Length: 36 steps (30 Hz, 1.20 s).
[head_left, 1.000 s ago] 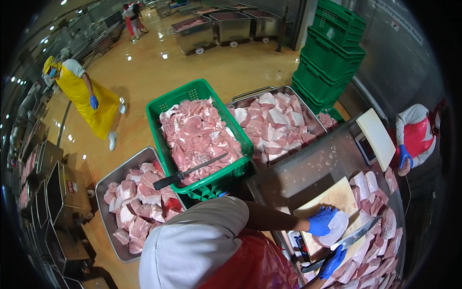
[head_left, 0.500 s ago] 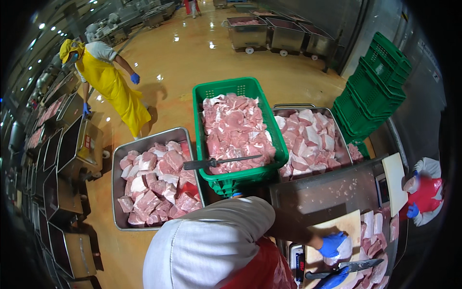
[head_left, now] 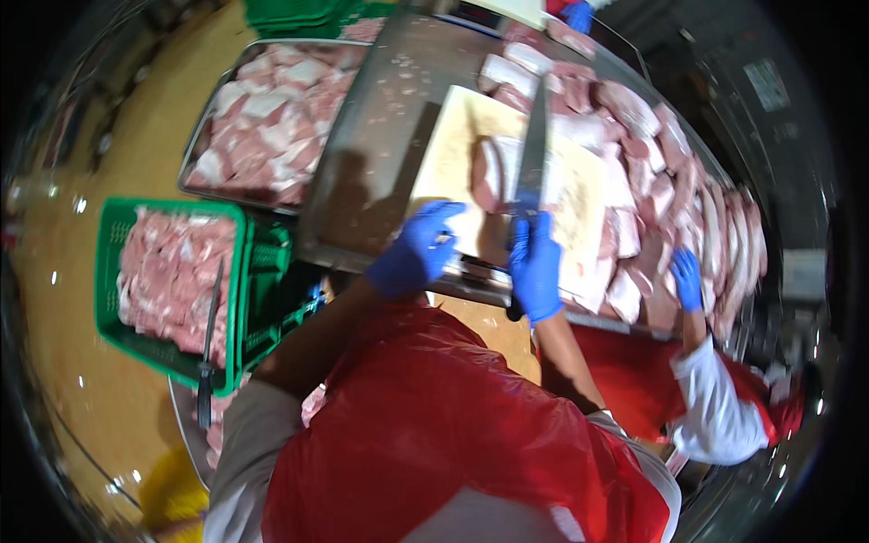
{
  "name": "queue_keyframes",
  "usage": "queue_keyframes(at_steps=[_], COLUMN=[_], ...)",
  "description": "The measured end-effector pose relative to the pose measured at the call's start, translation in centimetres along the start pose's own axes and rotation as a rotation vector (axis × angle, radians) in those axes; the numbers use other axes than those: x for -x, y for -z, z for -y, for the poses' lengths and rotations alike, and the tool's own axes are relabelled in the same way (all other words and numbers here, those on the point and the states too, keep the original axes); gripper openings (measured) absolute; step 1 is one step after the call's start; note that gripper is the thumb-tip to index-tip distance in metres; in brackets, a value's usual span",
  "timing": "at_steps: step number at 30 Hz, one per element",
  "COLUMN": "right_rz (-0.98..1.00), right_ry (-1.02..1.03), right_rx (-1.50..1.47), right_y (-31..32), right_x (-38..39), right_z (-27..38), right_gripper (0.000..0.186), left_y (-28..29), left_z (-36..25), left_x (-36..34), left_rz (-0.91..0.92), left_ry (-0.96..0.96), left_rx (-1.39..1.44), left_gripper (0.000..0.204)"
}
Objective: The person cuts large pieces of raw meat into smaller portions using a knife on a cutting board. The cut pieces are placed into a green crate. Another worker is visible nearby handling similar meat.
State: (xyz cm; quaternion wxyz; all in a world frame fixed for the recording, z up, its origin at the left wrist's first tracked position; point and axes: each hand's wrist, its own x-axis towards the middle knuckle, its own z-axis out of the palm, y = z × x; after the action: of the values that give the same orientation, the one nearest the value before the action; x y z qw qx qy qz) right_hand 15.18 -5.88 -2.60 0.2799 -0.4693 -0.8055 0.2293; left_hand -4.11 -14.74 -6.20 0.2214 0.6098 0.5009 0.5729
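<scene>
- I watch the right hand (head_left: 537,267) with its fingers wrapped around the black handle of the knife (head_left: 535,140), a full grip that I take to keep the long blade steady and pointed away from the body
- The meat piece (head_left: 489,176) sits on the white cutting board (head_left: 439,145), partly behind the blade from where I look; I cannot tell whether the two touch
- The left hand (head_left: 418,249) is at the board's near left corner, its fingers bent and parted with nothing visible between them, which I judge keeps them clear of the blade
- I read the board's spot by the near edge of the counter (head_left: 380,118) as chosen for easy reach, with the heap of meat (head_left: 625,109) crowding its right edge
- The sharpening rod (head_left: 212,330) lies over the near right corner of the green crate (head_left: 104,271), handle jutting past the rim, probably to be handy
- Half a second ago I had the left hand on the meat piece; now it is off
- My view is turned, so the blade runs up it rather than across, and a co-worker's hand (head_left: 686,279) shows by the heap
</scene>
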Motion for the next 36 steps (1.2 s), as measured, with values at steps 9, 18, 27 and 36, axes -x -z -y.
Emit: queue_keyframes(at_steps=[9,18,27,36], right_rz=[0.059,0.552,0.280,0.271], right_ry=[0.098,-0.142,-0.060,0.093], right_rx=[0.255,0.576,0.473,0.533], right_y=[-2.3,5.9,6.6,-0.7], right_x=[-2.9,8.4,5.1,-2.3], right_z=[3.2,-3.0,2.2,2.9], right_gripper=[0.016,0.016,0.013,0.019], left_y=[5.4,7.2,-2.9,-5.2], left_z=[0.6,2.6,-0.4,3.1], left_x=[0.6,0.2,-4.2,-4.7], left_rz=[-0.099,-0.231,-0.229,-0.333], left_ry=[0.349,0.399,0.234,0.239], left_rx=[-0.078,0.070,-0.204,-0.085], left_gripper=[0.022,0.019,0.026,0.008])
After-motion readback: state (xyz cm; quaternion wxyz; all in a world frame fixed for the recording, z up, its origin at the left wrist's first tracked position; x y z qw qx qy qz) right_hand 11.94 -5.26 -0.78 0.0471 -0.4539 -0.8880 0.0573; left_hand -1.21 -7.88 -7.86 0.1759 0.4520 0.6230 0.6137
